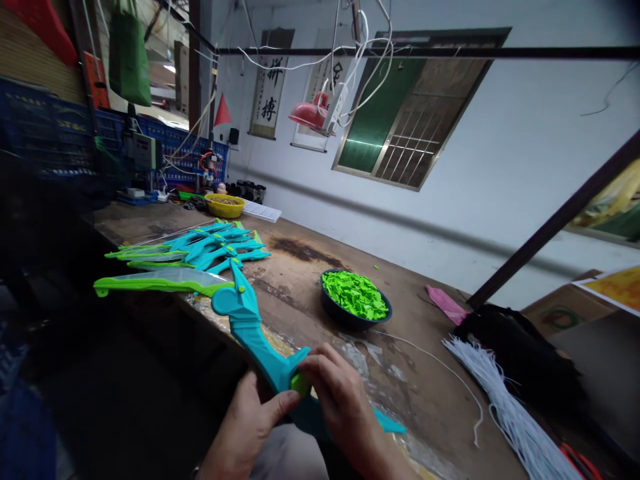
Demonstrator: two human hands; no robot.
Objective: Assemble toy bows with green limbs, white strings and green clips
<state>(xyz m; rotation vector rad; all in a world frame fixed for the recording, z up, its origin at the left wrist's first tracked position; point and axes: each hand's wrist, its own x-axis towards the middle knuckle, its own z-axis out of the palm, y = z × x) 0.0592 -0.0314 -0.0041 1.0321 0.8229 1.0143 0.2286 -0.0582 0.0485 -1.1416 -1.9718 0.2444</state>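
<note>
A teal plastic toy bow [246, 320] with a lime-green limb at its upper end lies slanted across the table's near edge, above my lap. My left hand [250, 417] grips its middle from below, the thumb pressed beside a small lime-green piece [300, 385] on the grip. From the other side my right hand [337, 393] closes over the same spot, its fingertips on the green piece. The bow's lower end is partly hidden behind my right hand. Beyond it, a dark bowl [345, 322] holds many lime-green plastic pieces [355, 293].
Several similar teal and green bows [215, 243] lie piled at the left of the table [295, 293]. A yellow basin [225, 208] stands farther back. At right are a bundle of white cords [515, 407], a black bag [520, 353] and a pink cloth [447, 305]. A red lamp [310, 115] hangs overhead.
</note>
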